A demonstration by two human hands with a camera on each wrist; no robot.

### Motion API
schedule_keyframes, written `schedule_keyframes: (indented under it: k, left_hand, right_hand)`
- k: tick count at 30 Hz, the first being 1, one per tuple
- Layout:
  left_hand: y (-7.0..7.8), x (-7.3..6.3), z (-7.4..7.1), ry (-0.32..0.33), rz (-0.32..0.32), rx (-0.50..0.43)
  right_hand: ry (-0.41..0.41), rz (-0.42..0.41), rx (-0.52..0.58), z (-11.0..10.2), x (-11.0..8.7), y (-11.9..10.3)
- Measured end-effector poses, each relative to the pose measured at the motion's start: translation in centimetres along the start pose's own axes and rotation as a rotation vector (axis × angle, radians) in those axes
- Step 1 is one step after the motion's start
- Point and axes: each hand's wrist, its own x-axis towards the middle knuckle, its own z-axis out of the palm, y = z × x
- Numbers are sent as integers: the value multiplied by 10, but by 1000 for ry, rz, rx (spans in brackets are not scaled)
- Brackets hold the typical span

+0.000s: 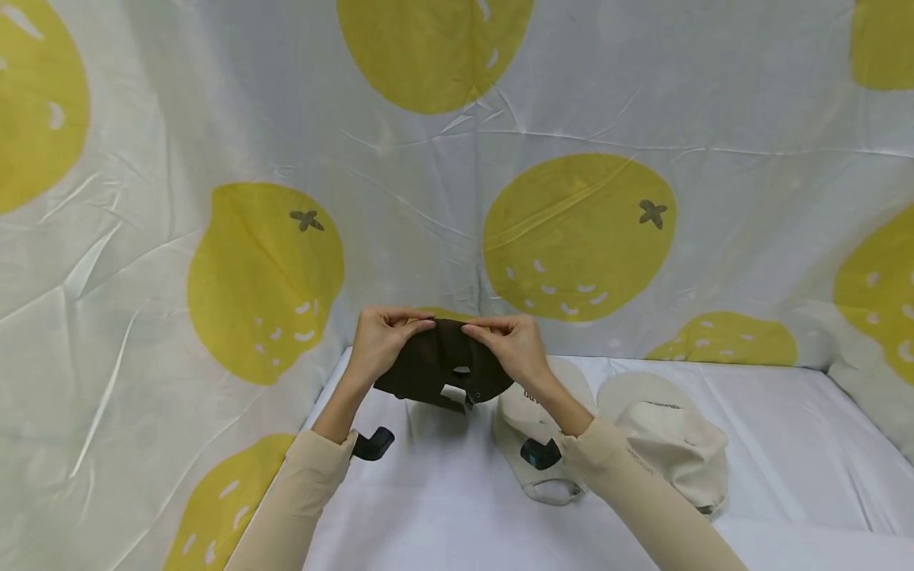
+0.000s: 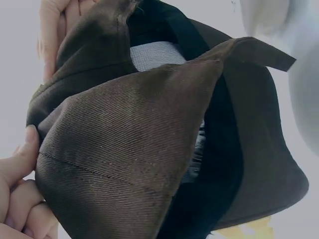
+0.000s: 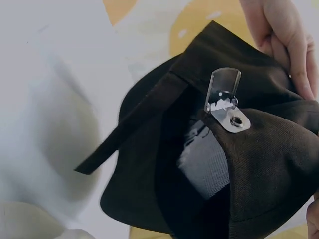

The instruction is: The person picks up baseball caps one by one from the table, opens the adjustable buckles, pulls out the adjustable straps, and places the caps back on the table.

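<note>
1. A dark brown twill-fabric cap (image 1: 421, 365) hangs just below the centre of the head view, toward 6 o'clock, raised above a white cloth-covered table (image 1: 443, 515).
2. The person's left hand (image 1: 382, 341) grasps the cap at its 10 o'clock, pinching the upper edge of the crown between thumb and fingers.
3. The person's right hand (image 1: 510, 345) grasps the same edge at 2 o'clock, also in a thumb-and-finger pinch; the two hands are apart, with brown fabric between them.
4. In the right wrist view, a silver metal flip clasp (image 3: 234, 118) sits at the edge of the cap's back opening, its flap raised toward 12 o'clock.
5. A narrow brown fabric strap (image 3: 134, 119) is out of the clasp, its loose end pointing between 7 and 8 o'clock in that view.
6. A pale woven patch (image 3: 207, 164) shows inside the cap.
7. A beige fabric cap with dark lettering (image 1: 517, 444) lies on the table at the brown cap's 4 o'clock, partly behind the right forearm.
8. A second, crumpled beige fabric cap (image 1: 671, 444) lies farther out, between 3 and 4 o'clock.
</note>
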Motion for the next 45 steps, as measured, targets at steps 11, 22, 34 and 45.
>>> schedule_keyframes:
  k: [11,22,34,45]
  left_hand:
    - [-29,-6,0,-19,10,-47]
    - [-41,-26,-5,-38,-27,-48]
    - [-60,-49,-11,-104,-90,-7]
    - [-77,-69,-10,-166,-180,-38]
  right_hand:
    - [-34,-28,-3,10,0,25]
    - [-81,-5,-28,14,-13,33]
    - [-155,60,-91,20,-25,45]
    - [-267,160,-25,24,-41,60]
